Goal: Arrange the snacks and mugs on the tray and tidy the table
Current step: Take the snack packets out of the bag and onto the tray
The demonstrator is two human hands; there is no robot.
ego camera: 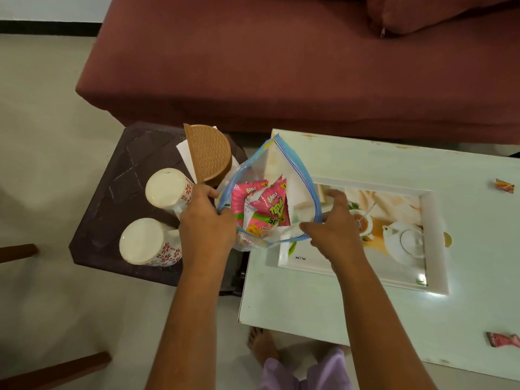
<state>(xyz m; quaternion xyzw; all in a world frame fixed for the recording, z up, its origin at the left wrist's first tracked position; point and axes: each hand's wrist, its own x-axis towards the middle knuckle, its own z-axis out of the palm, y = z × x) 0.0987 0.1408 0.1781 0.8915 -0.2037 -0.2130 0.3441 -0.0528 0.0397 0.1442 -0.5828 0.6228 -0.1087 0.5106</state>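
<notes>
A clear zip bag [284, 164] with a blue rim hangs open between my hands, over the left end of the white tray [434, 237]. Pink snack packets [263, 209] lie inside it. My left hand [206, 220] grips the bag's left rim. My right hand [333, 226] pinches its right rim. Two white mugs with red flowers, one mug [166, 188] behind the other mug [146, 242], stand upside down on the dark stool [118, 175]. The tray has a teapot picture and rests on the white table [351, 311].
A tan half-round napkin holder [209, 154] with white napkins stands on the stool behind the mugs. Two small wrappers lie at the table's right side, one wrapper [504, 186] far and another wrapper [503, 339] near. A maroon sofa [253, 66] runs behind. My foot [261, 346] is under the table edge.
</notes>
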